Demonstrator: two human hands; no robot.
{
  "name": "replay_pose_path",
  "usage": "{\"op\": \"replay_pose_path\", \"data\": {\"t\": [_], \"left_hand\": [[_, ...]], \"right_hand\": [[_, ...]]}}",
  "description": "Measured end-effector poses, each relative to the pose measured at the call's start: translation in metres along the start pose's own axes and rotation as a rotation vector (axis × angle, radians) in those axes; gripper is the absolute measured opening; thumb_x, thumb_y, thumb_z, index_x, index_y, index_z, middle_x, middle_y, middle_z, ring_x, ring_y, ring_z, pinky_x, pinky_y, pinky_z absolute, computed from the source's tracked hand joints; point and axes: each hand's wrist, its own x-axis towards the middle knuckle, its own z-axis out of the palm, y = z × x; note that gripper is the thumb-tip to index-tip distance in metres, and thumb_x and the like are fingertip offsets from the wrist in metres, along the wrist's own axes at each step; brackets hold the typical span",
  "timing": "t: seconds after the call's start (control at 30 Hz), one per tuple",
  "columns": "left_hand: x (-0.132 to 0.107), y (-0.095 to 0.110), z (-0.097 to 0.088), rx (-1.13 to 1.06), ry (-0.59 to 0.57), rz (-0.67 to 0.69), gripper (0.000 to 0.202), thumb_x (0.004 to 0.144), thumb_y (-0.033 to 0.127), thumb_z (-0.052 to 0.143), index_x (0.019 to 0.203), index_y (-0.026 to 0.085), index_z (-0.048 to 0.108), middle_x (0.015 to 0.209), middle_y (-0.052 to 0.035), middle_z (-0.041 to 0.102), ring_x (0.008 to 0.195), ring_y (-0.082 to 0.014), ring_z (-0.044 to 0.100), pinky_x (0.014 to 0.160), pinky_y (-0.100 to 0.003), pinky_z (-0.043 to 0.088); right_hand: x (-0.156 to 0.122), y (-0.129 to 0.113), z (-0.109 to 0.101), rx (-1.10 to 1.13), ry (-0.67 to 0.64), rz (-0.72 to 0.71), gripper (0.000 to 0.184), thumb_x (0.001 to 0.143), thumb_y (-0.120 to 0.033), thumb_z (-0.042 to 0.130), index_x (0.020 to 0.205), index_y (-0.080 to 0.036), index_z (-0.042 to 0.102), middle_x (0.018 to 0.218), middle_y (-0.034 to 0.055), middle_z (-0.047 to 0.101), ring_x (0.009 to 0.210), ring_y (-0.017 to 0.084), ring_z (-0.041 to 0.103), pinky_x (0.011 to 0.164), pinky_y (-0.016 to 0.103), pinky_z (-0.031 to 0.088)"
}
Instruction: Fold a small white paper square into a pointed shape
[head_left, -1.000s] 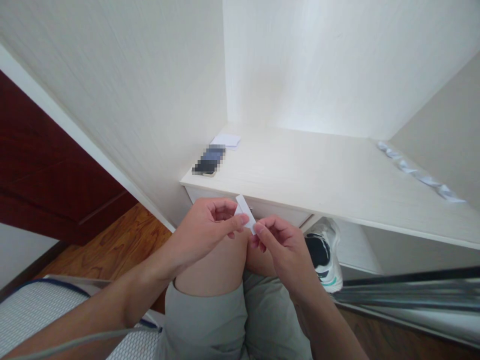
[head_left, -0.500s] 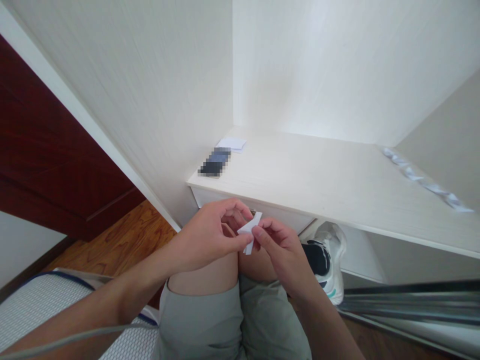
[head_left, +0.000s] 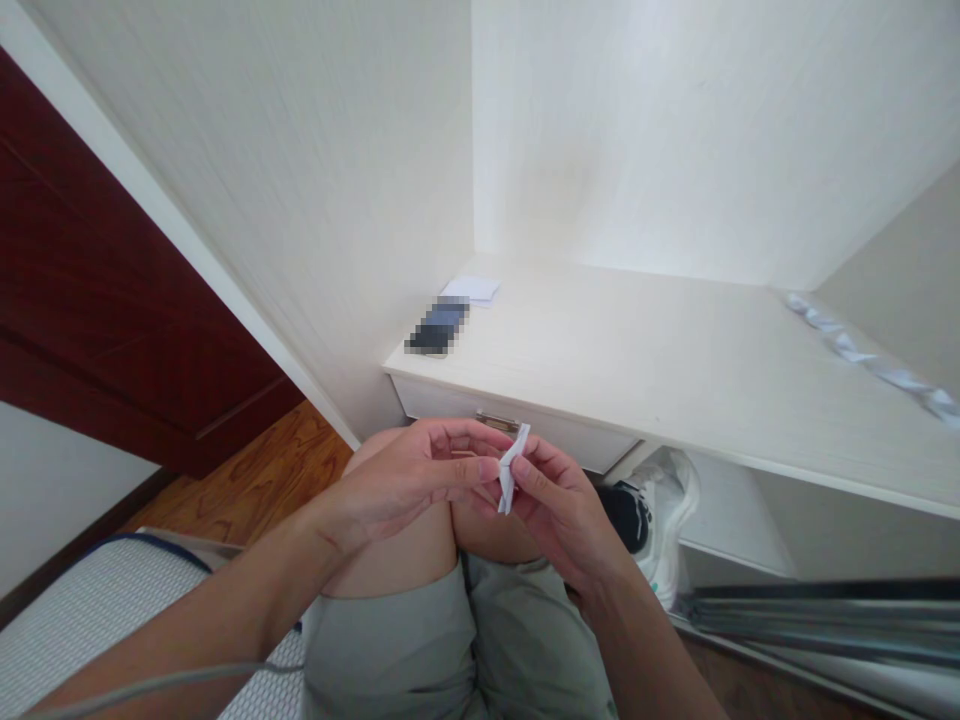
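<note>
A small folded piece of white paper (head_left: 513,468) is held up between my two hands, above my knees and in front of the drawer. My left hand (head_left: 442,468) pinches its left side, thumb on the near face and fingers behind. From the other side, my right hand (head_left: 559,495) grips it with the thumb pressed on its middle. The paper stands nearly on edge, narrow and slanted. Some of the fingertips behind it are hidden.
On the white desk (head_left: 600,350) lie a blurred-out phone (head_left: 439,325) and white paper sheets (head_left: 472,289) at the left. A twisted strip of folded paper (head_left: 870,355) runs along the right. Below are a drawer handle (head_left: 498,421), a white shoe (head_left: 667,520) and a metal rail (head_left: 825,615).
The folded paper has turned from showing a wide flap to a narrower, pressed shape. My left thumb has shifted up onto its middle. The view has moved slightly.
</note>
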Motion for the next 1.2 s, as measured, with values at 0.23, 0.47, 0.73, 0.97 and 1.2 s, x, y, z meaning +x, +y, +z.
{"op": "replay_pose_path", "data": {"t": [0.23,0.47,0.73,0.97,1.2], "left_hand": [[-0.001,-0.013,-0.008,0.120,0.083,0.130,0.033,0.084,0.034,0.088,0.110,0.017,0.079,0.097,-0.0069,0.081,0.084,-0.0159,0.074,0.079,-0.027,0.059],[0.004,-0.019,-0.015,0.221,0.118,0.218,0.024,0.089,0.035,0.083,0.106,0.020,0.078,0.093,-0.0035,0.080,0.086,-0.0161,0.074,0.084,-0.029,0.057],[0.008,-0.014,-0.020,0.183,-0.014,0.099,0.027,0.081,0.035,0.090,0.099,0.019,0.078,0.100,-0.0056,0.078,0.093,-0.0189,0.072,0.085,-0.031,0.057],[0.012,-0.015,-0.018,0.238,-0.024,0.145,0.031,0.076,0.026,0.093,0.104,0.018,0.079,0.107,-0.0083,0.079,0.099,-0.0224,0.074,0.094,-0.038,0.058],[0.016,-0.018,-0.014,0.319,0.019,0.231,0.036,0.075,0.020,0.092,0.108,0.021,0.078,0.108,-0.0054,0.078,0.101,-0.0225,0.073,0.095,-0.038,0.058]], "right_hand": [[0.009,0.009,0.004,0.087,0.064,-0.062,0.029,0.075,-0.044,0.093,0.085,-0.022,0.078,0.074,-0.0012,0.068,0.064,0.011,0.056,0.065,0.025,0.050],[0.014,0.006,0.002,-0.145,0.063,-0.228,0.023,0.086,-0.043,0.085,0.082,-0.022,0.075,0.069,-0.0021,0.066,0.066,0.013,0.058,0.066,0.026,0.049],[0.010,-0.005,-0.011,-0.275,-0.045,-0.248,0.010,0.087,-0.023,0.085,0.089,-0.025,0.076,0.078,-0.0035,0.071,0.072,0.011,0.064,0.068,0.022,0.049],[0.016,0.005,-0.023,-0.076,0.047,-0.210,0.018,0.081,-0.034,0.091,0.089,-0.026,0.078,0.082,-0.0030,0.071,0.074,0.011,0.063,0.068,0.021,0.050],[0.019,-0.003,-0.022,-0.045,0.030,-0.156,0.016,0.080,-0.034,0.091,0.084,-0.025,0.078,0.088,-0.0013,0.070,0.084,0.013,0.063,0.077,0.024,0.052]]}}
